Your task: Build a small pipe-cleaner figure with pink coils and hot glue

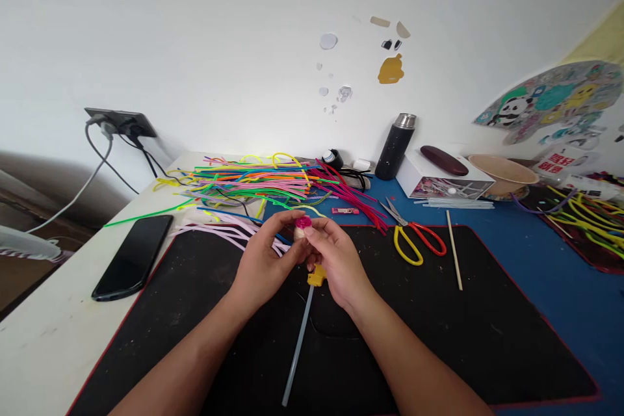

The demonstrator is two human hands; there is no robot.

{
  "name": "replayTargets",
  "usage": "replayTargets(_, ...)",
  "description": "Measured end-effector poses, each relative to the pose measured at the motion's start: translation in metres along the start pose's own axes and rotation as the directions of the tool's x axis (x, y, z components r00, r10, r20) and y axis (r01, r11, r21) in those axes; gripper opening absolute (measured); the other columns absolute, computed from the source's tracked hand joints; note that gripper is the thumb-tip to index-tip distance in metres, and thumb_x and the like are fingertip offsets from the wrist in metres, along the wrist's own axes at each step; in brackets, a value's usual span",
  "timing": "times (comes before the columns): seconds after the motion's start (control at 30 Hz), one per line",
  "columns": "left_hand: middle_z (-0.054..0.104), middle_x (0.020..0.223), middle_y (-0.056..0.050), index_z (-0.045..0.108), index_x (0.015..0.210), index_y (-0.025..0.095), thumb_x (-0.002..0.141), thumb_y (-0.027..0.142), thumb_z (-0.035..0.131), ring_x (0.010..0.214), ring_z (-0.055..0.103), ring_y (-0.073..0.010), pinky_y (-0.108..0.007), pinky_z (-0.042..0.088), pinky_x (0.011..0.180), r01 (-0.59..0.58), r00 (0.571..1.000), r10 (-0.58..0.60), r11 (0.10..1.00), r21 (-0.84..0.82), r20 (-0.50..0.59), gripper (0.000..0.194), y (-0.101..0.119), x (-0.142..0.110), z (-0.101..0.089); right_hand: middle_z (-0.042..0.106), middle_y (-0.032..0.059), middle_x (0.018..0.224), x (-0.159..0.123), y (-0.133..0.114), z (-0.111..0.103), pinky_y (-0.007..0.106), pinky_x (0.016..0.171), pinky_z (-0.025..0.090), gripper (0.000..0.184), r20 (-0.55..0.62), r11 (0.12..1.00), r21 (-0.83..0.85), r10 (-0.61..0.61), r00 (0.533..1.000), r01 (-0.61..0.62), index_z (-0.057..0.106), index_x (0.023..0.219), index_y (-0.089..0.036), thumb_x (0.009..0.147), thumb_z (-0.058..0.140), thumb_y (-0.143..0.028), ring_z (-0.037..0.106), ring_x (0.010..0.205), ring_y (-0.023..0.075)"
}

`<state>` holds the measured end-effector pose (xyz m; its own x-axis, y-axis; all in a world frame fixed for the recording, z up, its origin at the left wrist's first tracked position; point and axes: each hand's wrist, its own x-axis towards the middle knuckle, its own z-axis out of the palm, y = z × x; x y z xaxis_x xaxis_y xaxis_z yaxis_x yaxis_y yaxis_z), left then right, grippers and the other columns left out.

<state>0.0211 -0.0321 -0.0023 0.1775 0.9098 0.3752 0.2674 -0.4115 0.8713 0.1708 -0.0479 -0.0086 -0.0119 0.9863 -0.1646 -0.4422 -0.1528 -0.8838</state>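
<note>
Between the fingertips of both hands is a small round piece (302, 227), magenta on top and cream below; its exact kind I cannot make out. My left hand (268, 250) pinches it from the left, fingers curled. My right hand (336, 257) grips its right side with thumb and forefinger. Just under the right hand shows a yellow plastic part (316, 275), mostly covered by the fingers. From it a translucent glue stick (298, 344) points toward me. A thin black wire (331, 337) lies on the black mat (439, 338) beside it.
Behind the hands lies a pile of coloured pipe cleaners (244, 182). Scissors (409, 234) and a wooden stick (454, 250) are on the right. A phone (131, 260) lies left. A black flask (396, 146), a white box (443, 175) and a bowl (504, 172) stand along the wall.
</note>
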Motion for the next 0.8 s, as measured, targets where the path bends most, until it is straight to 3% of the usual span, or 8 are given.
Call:
replayTargets(0.13, 0.077, 0.124, -0.007, 0.067, 0.124, 0.026, 0.094, 0.025, 0.072, 0.116, 0.073, -0.0254, -0.039, 0.056, 0.100, 0.027, 1.000, -0.027, 0.997, -0.076, 0.007, 0.031, 0.0014, -0.0011, 0.0010, 0.070, -0.0024, 0.071, 0.0002, -0.0012, 0.0006, 0.022, 0.047, 0.043, 0.040, -0.009, 1.000, -0.002, -0.023, 1.000, 0.023, 0.067, 0.094, -0.021, 0.077, 0.091, -0.048, 0.066, 0.055, 0.0141)
replayTargets(0.27, 0.076, 0.118, -0.007, 0.058, 0.118, 0.026, 0.094, 0.028, 0.075, 0.108, 0.074, -0.0237, -0.038, 0.056, 0.095, 0.063, 0.997, -0.070, 0.986, -0.155, -0.036, 0.029, -0.0018, -0.0035, 0.0044, 0.070, -0.0020, 0.073, 0.0002, -0.0003, 0.0008, 0.022, 0.047, 0.043, 0.039, -0.009, 1.000, 0.004, -0.030, 1.000, 0.030, 0.068, 0.094, -0.021, 0.078, 0.091, -0.049, 0.065, 0.055, 0.0136)
replayTargets(0.57, 0.077, 0.112, -0.007, 0.064, 0.108, 0.025, 0.097, 0.032, 0.072, 0.102, 0.073, -0.0236, -0.036, 0.056, 0.088, -0.038, 0.999, 0.038, 0.996, 0.085, 0.001, 0.016, -0.0013, -0.0059, 0.0038, 0.069, -0.0025, 0.071, 0.0006, 0.0002, 0.0009, 0.023, 0.047, 0.045, 0.042, -0.051, 1.000, 0.017, -0.022, 0.998, 0.023, 0.069, 0.092, -0.020, 0.076, 0.091, -0.052, 0.060, 0.054, 0.0121)
replayTargets(0.8, 0.076, 0.102, -0.003, 0.064, 0.106, 0.025, 0.094, 0.032, 0.073, 0.094, 0.073, -0.0219, -0.033, 0.055, 0.082, -0.005, 1.000, 0.005, 0.995, 0.099, -0.006, 0.016, -0.0018, -0.0051, 0.0048, 0.068, -0.0026, 0.071, 0.0006, 0.0010, 0.0010, 0.023, 0.046, 0.044, 0.037, -0.036, 1.000, 0.027, -0.011, 0.999, 0.012, 0.070, 0.091, -0.022, 0.078, 0.090, -0.049, 0.059, 0.054, 0.0123)
